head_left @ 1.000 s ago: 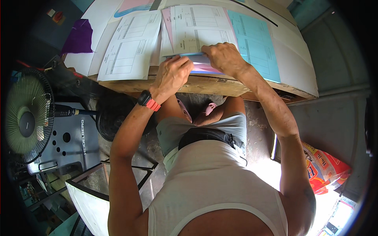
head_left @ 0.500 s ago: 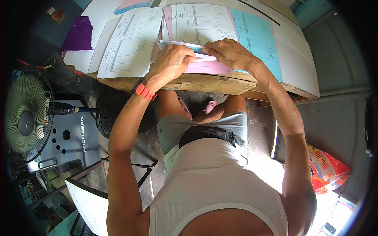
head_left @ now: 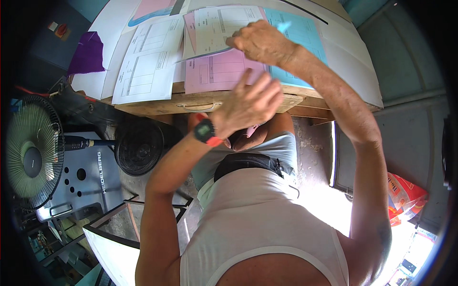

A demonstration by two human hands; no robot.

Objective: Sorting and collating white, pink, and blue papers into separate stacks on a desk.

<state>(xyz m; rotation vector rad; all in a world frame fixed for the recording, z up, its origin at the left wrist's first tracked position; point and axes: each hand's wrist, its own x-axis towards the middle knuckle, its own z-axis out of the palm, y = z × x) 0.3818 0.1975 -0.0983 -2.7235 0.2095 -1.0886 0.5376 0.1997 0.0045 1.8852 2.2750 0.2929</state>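
Printed forms lie along the desk edge: a white sheet at left, a pink sheet in the middle, a white stack above it, and cyan sheets at right. My right hand is closed at the lower right of the white stack, its fingertips on the lifted edge of some sheets. My left hand, with a red-strapped watch, hangs just in front of the pink sheet with fingers spread and nothing in them.
The wooden desk has a handled drawer front. A purple cloth hangs at its left corner. Two fans, a white-topped stand, a grey wall panel and a red plastic bag surround me.
My left hand has let go of the paper edges and moved down toward me, opening. My right hand has moved up and slightly left, uncovering more of the pink sheet.
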